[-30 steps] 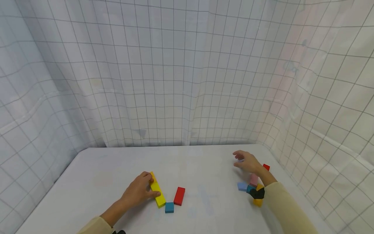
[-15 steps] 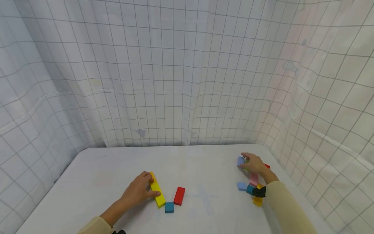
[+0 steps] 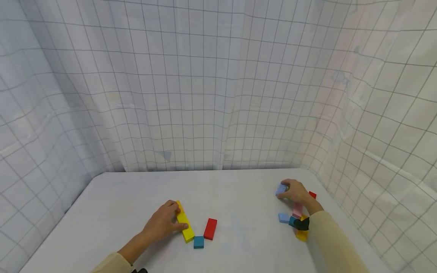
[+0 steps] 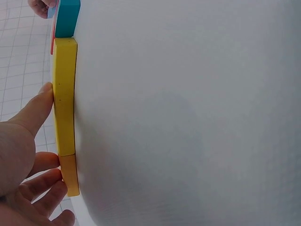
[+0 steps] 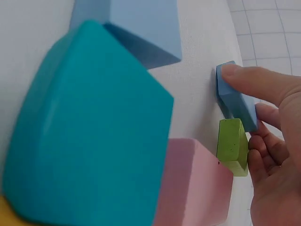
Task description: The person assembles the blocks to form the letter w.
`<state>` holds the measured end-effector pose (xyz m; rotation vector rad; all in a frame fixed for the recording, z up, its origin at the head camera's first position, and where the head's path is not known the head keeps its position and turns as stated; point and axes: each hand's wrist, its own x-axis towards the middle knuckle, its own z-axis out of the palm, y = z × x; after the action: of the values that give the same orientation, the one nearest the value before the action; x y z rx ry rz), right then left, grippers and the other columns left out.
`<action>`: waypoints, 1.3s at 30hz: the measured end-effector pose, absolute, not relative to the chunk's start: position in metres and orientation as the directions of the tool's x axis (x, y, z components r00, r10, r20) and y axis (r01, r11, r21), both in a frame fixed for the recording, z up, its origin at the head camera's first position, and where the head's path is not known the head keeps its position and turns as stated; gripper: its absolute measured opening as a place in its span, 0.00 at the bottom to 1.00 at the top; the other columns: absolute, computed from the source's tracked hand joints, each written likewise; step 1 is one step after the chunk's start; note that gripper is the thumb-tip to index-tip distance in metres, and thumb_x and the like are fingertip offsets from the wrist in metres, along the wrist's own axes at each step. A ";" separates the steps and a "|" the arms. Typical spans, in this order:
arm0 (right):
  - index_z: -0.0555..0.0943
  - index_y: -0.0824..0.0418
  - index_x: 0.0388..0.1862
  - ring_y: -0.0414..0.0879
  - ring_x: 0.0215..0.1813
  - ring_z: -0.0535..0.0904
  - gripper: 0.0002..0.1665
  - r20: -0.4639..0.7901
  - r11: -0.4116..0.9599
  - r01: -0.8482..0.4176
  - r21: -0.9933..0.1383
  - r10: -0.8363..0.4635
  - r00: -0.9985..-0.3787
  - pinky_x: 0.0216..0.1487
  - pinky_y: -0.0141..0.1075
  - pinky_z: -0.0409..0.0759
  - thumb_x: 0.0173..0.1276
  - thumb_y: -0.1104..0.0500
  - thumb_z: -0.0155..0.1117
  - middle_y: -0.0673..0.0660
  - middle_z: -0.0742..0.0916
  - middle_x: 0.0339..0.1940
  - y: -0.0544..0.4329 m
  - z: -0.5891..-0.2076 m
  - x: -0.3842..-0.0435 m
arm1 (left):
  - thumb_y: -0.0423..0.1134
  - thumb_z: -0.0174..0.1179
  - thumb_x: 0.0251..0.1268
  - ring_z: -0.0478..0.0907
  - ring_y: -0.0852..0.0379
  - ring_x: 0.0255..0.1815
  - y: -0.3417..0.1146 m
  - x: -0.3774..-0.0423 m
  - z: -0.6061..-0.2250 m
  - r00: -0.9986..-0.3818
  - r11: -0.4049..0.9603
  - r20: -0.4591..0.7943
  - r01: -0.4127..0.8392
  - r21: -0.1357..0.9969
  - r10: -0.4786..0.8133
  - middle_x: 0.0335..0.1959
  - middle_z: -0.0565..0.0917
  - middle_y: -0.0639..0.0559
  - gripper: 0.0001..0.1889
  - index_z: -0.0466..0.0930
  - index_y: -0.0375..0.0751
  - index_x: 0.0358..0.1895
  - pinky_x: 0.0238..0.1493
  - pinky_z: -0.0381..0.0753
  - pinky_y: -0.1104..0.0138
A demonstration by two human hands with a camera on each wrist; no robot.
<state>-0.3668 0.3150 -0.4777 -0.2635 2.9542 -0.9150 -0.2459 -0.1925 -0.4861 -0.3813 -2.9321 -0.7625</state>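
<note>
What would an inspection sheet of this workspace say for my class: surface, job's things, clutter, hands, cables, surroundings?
Surface: white table.
Job's things: yellow block end to end with orange block; farther light blue block.
Clutter: red block and teal block near the yellow one; pink block, green block and others farther right, some partly hidden.
Hands: left hand touches the yellow-orange row; right hand pinches that light blue block.
Cables: nothing seen.
Surroundings: white grid-patterned curtain behind and at both sides.

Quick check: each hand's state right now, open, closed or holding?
Left hand: open, touching the yellow block and orange block.
Right hand: closed, pinching a light blue block.
</note>
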 end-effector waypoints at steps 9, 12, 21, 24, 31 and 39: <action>0.74 0.71 0.68 0.66 0.64 0.73 0.41 0.050 0.756 -0.173 -0.631 -0.182 -0.982 0.66 0.60 0.73 0.62 0.52 0.78 0.70 0.79 0.63 0.305 -0.478 -0.365 | 0.49 0.83 0.48 0.73 0.51 0.42 -0.191 -0.244 -0.482 -0.970 0.845 0.131 0.242 0.477 0.204 0.50 0.78 0.46 0.25 0.78 0.41 0.41 0.52 0.82 0.55; 0.75 0.70 0.67 0.64 0.63 0.74 0.40 0.063 0.740 -0.201 -0.642 -0.210 -0.976 0.66 0.59 0.73 0.61 0.52 0.78 0.68 0.80 0.63 0.297 -0.477 -0.365 | 0.48 0.84 0.47 0.73 0.51 0.42 -0.190 -0.244 -0.481 -0.971 0.849 0.129 0.237 0.472 0.200 0.50 0.78 0.46 0.25 0.79 0.41 0.41 0.52 0.82 0.56; 0.78 0.67 0.65 0.57 0.58 0.77 0.40 0.062 0.732 -0.238 -0.638 -0.258 -0.964 0.63 0.55 0.77 0.58 0.50 0.81 0.61 0.83 0.58 0.265 -0.473 -0.361 | 0.49 0.83 0.47 0.74 0.51 0.43 -0.190 -0.246 -0.483 -0.970 0.850 0.129 0.243 0.468 0.206 0.50 0.78 0.45 0.25 0.79 0.41 0.41 0.53 0.82 0.55; 0.79 0.66 0.64 0.56 0.58 0.78 0.39 0.057 0.723 -0.233 -0.650 -0.259 -0.964 0.64 0.55 0.77 0.57 0.50 0.82 0.60 0.84 0.57 0.255 -0.472 -0.359 | 0.49 0.83 0.47 0.74 0.50 0.44 -0.190 -0.245 -0.483 -0.970 0.849 0.130 0.242 0.469 0.205 0.51 0.78 0.45 0.25 0.79 0.41 0.41 0.54 0.82 0.53; 0.81 0.65 0.62 0.53 0.56 0.78 0.38 0.073 0.682 -0.272 -0.678 -0.306 -0.949 0.62 0.51 0.78 0.56 0.50 0.83 0.56 0.84 0.55 0.228 -0.475 -0.356 | 0.49 0.83 0.47 0.73 0.51 0.42 -0.190 -0.247 -0.482 -0.968 0.852 0.134 0.251 0.460 0.213 0.49 0.78 0.45 0.25 0.79 0.41 0.41 0.51 0.82 0.56; 0.80 0.67 0.60 0.51 0.54 0.78 0.36 0.106 0.634 -0.358 -0.685 -0.399 -0.911 0.60 0.50 0.77 0.57 0.51 0.82 0.55 0.84 0.52 0.200 -0.477 -0.347 | 0.49 0.83 0.47 0.74 0.51 0.43 -0.190 -0.247 -0.482 -0.971 0.859 0.116 0.237 0.454 0.207 0.50 0.78 0.45 0.26 0.80 0.40 0.41 0.53 0.82 0.56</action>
<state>-0.3474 0.2002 -0.4767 -0.6467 2.7891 -1.1508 -0.2469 -0.1899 -0.4817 -0.3546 -2.9672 -0.7372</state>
